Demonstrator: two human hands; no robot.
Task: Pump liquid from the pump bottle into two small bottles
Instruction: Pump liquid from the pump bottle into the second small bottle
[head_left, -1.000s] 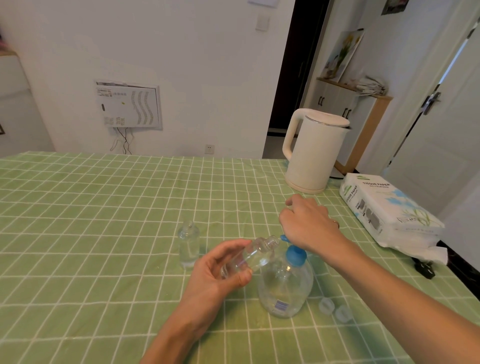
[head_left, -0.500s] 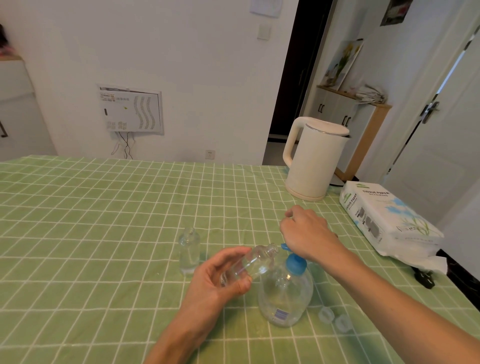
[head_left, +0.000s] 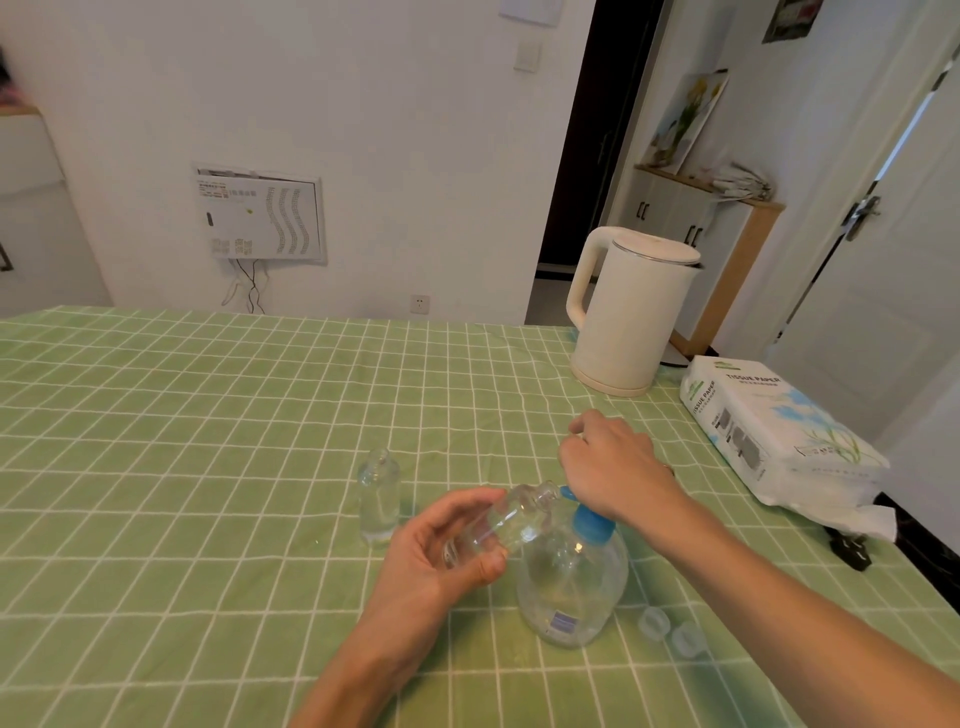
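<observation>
Left hand (head_left: 434, 564) grips small bottle (head_left: 511, 525) tilted at the spout (head_left: 567, 492) to catch liquid; right hand (head_left: 613, 467) bears on pump bottle (head_left: 571, 587), grip hidden.

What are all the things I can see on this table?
pump bottle: one, clear with blue pump, front centre.
held small bottle: one, clear, tilted at pump spout.
standing small bottle: one, clear, left of pump bottle.
caps: two, clear, right of pump bottle.
kettle: one, cream, far right.
tissue pack: one, white, right edge.
tablecloth: one, green checked, over table.
left hand: one, holds tilted bottle.
right hand: one, atop pump head.
</observation>
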